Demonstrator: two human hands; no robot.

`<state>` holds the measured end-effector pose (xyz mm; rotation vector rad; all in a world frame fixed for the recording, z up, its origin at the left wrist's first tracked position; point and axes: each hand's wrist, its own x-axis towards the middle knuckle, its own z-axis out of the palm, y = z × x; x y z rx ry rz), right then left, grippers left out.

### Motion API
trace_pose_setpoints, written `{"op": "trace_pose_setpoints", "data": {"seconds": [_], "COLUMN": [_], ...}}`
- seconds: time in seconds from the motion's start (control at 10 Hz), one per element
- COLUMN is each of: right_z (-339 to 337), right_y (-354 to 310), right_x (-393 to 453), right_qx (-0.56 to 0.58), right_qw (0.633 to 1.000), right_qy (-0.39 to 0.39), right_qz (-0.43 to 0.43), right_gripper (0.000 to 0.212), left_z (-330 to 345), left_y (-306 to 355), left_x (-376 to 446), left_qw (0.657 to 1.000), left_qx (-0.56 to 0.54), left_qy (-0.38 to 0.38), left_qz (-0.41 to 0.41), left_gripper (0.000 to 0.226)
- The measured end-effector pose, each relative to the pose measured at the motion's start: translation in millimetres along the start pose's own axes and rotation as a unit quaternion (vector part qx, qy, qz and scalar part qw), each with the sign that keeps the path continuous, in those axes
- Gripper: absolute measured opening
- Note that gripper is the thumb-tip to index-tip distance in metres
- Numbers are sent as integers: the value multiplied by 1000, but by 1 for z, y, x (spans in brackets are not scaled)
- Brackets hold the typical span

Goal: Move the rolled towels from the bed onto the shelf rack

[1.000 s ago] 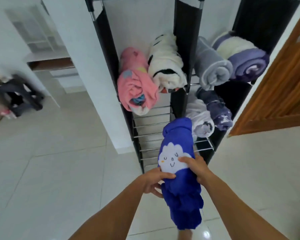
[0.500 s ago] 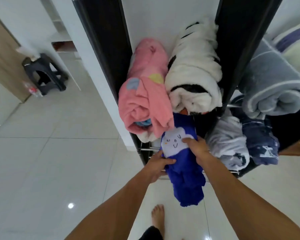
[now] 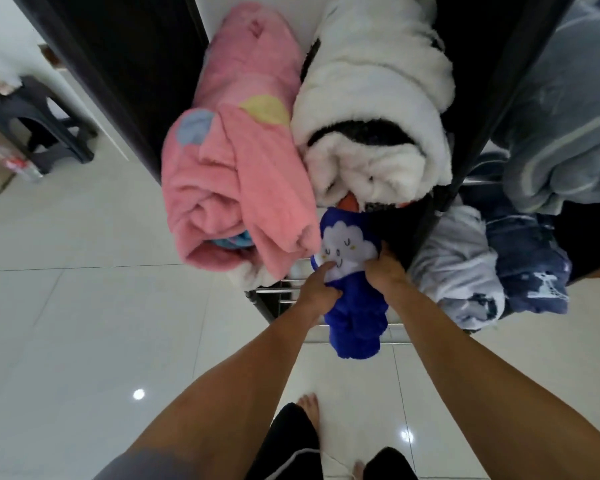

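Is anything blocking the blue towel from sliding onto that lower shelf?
Partly. The pink towel droops from the shelf above over the opening's left side, touching the blue towel. Both hands grip it.

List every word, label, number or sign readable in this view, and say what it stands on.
None can be read.
Blue rolled towel: a white cloud with a smiling face, no letters.
Navy towel: white print, too blurred to read.
Bottle on the floor: red label, too blurred.
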<state>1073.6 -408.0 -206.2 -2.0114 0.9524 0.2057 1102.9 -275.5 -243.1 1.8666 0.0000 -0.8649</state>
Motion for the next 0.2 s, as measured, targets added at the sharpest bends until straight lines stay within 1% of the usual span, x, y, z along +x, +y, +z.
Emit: {"op": "trace_pose_setpoints", "data": {"seconds": [0.1, 0.2], "right_z": [-9, -27], "right_y": [1, 2], "right_x": [-22, -49], "right_qx": [7, 80], "right_qw": [999, 993], "right_qy": [-14, 10], "right_qz": [-32, -83], "right_gripper": [53, 51], "left_z": [1, -3], "left_y": [4, -11], "left_x": [-18, -68], "left_qw": [999, 993], "left_qx": [21, 97], "left_qy": [22, 64], "left_qz": [-15, 0], "left_gripper": [69, 56]}}
